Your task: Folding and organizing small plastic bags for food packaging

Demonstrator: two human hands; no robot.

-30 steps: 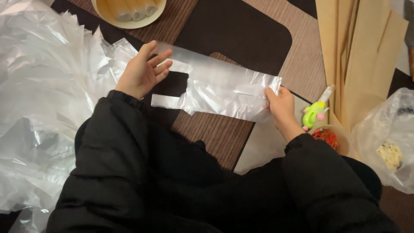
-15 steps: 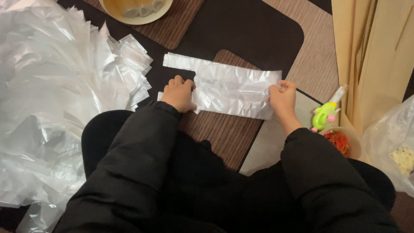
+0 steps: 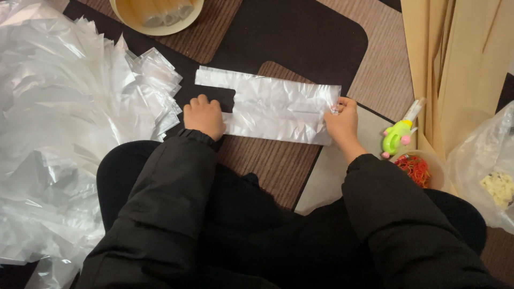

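On patterned mat [image 3: 300, 32], clear plastic bag [image 3: 273, 107] lying crosswise (long axis left-right), hands at ends

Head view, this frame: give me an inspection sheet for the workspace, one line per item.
Surface: patterned mat in dark brown, striped brown and beige panels.
Job's things: one clear plastic bag lying flat across the mat.
Clutter: big fanned heap of clear plastic bags on the left; cream bowl at top; green and pink toy-shaped tool; small bowl of red rubber bands; bag with pale contents at right.
Grippers: left hand fisted, pressing the bag's left end; right hand pinching its right edge.
Cables: nothing seen.
Surroundings: beige curtain at upper right; the person's black sleeves fill the foreground.
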